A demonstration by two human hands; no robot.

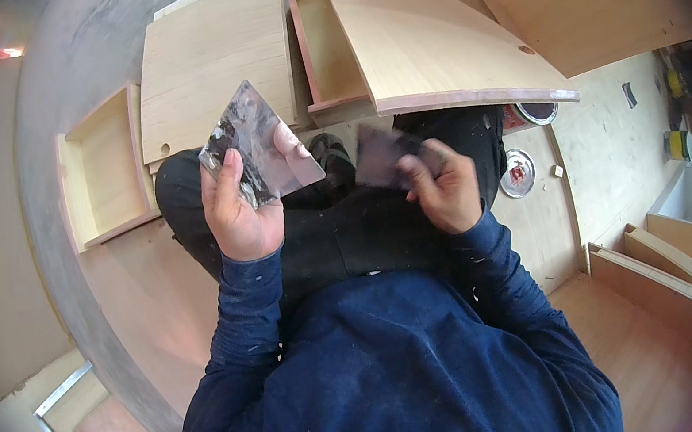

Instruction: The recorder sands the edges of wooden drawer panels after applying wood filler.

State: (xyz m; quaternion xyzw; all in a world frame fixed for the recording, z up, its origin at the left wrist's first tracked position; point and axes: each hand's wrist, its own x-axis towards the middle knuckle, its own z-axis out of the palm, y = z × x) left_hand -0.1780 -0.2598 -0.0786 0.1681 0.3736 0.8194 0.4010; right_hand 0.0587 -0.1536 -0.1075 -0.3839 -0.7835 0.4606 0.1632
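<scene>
Over on the left there's an open wooden drawer box point(102, 167) lying on the floor, and just beside it my left hand point(239, 203) is wrapped around a flat, smeared scraper blade point(259, 144), thumb on the front, held up above my knees in dark trousers point(337, 217). Moving right, my right hand point(442, 185) is pinched shut on a smaller dark scraper point(380, 155), kinda blurry, close to the first one but not touching. Past that there's a pale wooden panel point(437, 46) resting across another drawer box, and a small round tin lid point(519, 173) on the floor near my right knee.
</scene>
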